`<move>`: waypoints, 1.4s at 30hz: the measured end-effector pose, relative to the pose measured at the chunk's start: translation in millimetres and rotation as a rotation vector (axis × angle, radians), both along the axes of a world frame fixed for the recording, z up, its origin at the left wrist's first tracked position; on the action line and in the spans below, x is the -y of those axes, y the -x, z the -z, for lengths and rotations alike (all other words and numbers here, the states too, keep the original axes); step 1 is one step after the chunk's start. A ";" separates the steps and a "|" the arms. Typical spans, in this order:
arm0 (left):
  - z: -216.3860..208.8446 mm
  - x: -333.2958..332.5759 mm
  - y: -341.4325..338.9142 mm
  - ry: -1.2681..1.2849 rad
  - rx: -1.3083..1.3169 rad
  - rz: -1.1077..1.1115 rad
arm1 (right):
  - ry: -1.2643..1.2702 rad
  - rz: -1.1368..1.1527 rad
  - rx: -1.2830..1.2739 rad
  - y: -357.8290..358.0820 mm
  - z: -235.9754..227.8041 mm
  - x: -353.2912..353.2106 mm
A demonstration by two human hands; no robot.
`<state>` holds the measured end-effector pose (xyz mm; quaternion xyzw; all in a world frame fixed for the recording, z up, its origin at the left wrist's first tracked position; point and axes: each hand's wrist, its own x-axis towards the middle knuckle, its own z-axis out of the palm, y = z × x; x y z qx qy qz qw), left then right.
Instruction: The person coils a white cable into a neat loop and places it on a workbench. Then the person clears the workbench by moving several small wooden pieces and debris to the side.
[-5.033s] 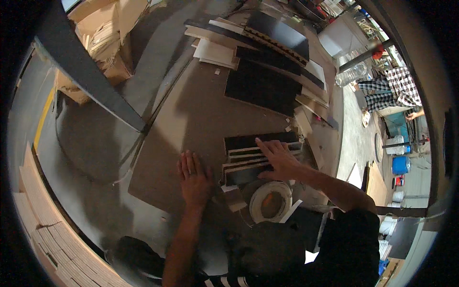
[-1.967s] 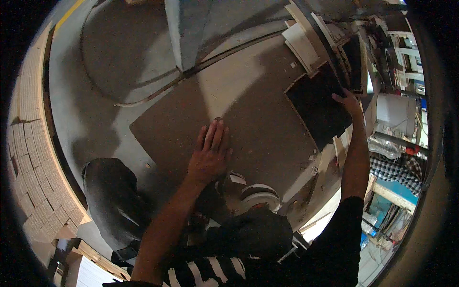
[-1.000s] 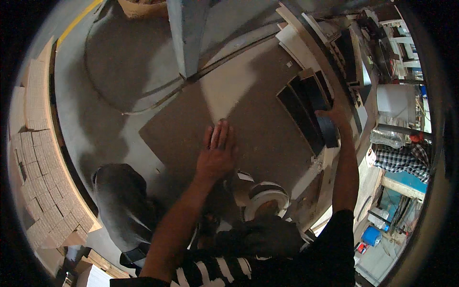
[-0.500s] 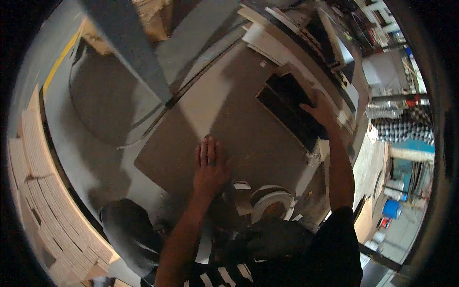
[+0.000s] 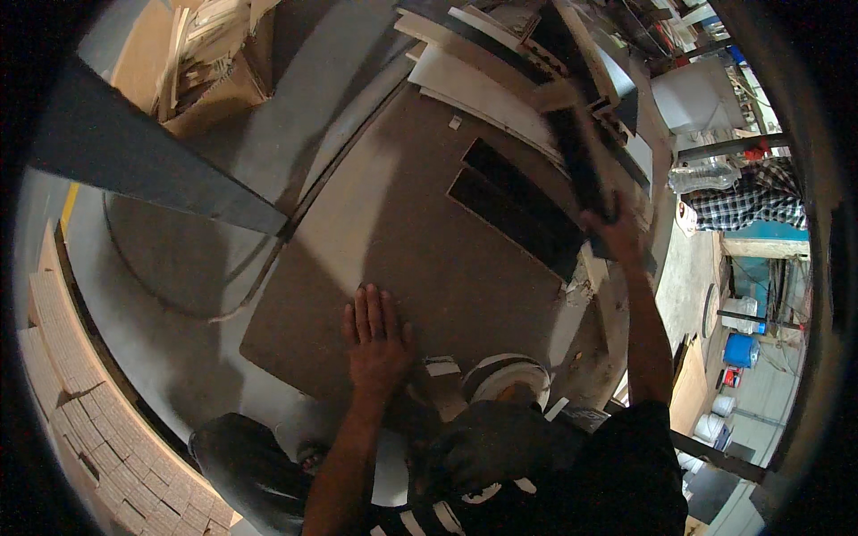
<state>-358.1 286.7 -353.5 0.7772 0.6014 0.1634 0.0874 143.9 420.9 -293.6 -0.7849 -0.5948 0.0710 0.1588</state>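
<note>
A broad brown board [image 5: 402,241] lies in front of me. My left hand [image 5: 377,348] rests flat on its near part, fingers stretched and holding nothing. On the right, my right hand [image 5: 618,234] grips the near end of a dark flat strip [image 5: 576,156], whose far end points toward the stacked boards. Two more dark strips, one [image 5: 523,189] beside the other [image 5: 509,225], lie on the brown board left of that hand. Some of the right fingers are hidden in shadow.
Light and dark boards [image 5: 474,89] are piled at the far right. A grey post [image 5: 170,174] and a cardboard box of wood scraps [image 5: 228,94] stand far left. A round white-rimmed roll [image 5: 507,368] sits near me. Brown stacked pieces [image 5: 125,447] line the left edge.
My right hand has moved the dark strip to the right and away from the other two, opening a gap. My left hand stays flat on the board. The view has shifted slightly.
</note>
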 end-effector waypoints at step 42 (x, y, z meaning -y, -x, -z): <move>-1.4 -2.2 -0.1 -0.048 0.008 -0.054 | 0.158 -0.202 0.212 160.8 1.1 9.5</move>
